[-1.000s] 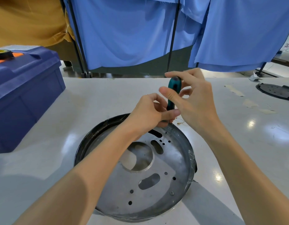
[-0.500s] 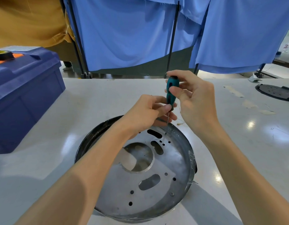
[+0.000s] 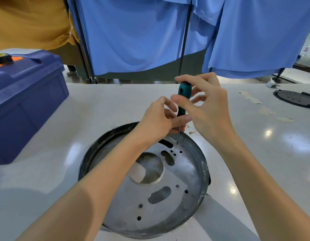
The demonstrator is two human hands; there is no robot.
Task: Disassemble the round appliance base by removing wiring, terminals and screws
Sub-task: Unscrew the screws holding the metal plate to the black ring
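While upright, tip on the round base [image 3: 185, 173], teal screwdriver [image 3: 184, 91] in tight grip of left hand [image 3: 156, 122] and right hand [image 3: 210, 110]

A round appliance base [image 3: 190, 173] lies on the white tabletop [image 3: 46, 180] near its front edge, its grey perforated plate facing up. A teal-handled screwdriver [image 3: 184, 93] stands nearly upright, its tip on the plate just inside the far rim. The right hand [image 3: 209, 108] pinches the handle between thumb and fingers; the left hand [image 3: 158, 119] grips its lower end. One screw [image 3: 184, 207] sits near the plate's front right rim. A blue toolbox [image 3: 25, 105] stands at the left edge, and a black disc [image 3: 295, 99] lies at the right edge.
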